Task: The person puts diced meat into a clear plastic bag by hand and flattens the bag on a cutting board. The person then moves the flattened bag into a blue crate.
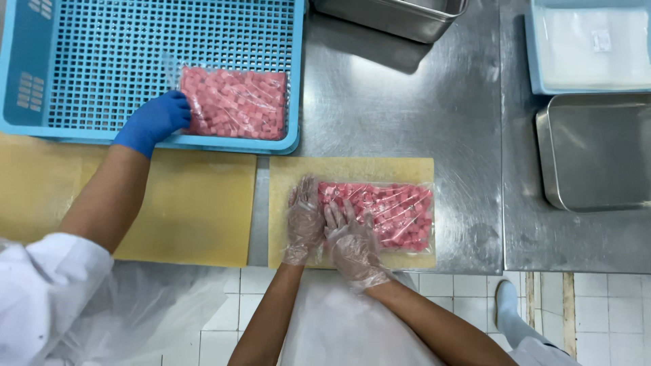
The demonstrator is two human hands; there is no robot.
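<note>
Bag of pink cubes (383, 213) under both hands (329, 227), extending rightward.

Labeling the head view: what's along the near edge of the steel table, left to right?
Co-worker's forearm → left yellow mat → right yellow mat → left hand → right hand → clear bag of pink cubes → bare steel table → empty steel tray.

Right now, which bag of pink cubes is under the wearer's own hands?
The bag on the yellow mat; left hand and right hand press it. The other bag lies in the blue crate, touched by a co-worker's blue-gloved hand.
</note>
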